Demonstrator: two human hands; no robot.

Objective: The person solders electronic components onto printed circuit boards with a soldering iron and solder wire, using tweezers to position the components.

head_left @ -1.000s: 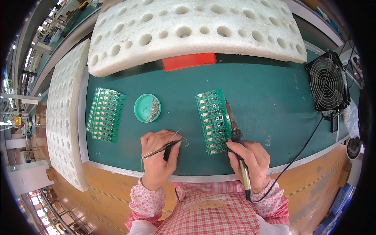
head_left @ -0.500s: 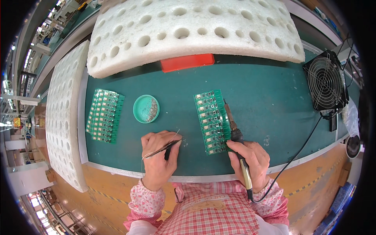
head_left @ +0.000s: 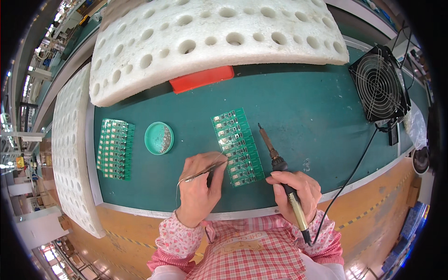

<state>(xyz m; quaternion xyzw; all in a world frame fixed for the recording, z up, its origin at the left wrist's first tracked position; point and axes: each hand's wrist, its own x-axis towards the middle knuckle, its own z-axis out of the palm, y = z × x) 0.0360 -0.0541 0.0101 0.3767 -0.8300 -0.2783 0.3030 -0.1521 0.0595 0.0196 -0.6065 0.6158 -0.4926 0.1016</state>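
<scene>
My right hand [head_left: 301,191] is closed round a soldering iron [head_left: 279,163], whose bare tip points away from me, just right of a green circuit board panel [head_left: 237,149]. The tip is apart from the panel. Pinched in my left hand [head_left: 199,186] are dark tweezers [head_left: 201,173], with a thin wire that looks like solder curving past the fingers. Those fingertips are at the panel's left edge; whether they touch it I cannot tell. Rows of small white and black parts cover the panel. To the left stands a round green dish [head_left: 148,140] with small silvery pieces inside.
Stacked green panels [head_left: 114,149] lie at the far left. A white foam block with holes [head_left: 210,52] spans the back, above a red tray [head_left: 201,79]. Another foam slab [head_left: 70,154] stands along the left edge. A black fan [head_left: 380,86] and the iron's cord [head_left: 352,182] are right.
My left hand has moved right, up to the panel, with the tweezers and wire. The iron's tip has drawn away from the panel's right edge. The whole view has shifted slightly.
</scene>
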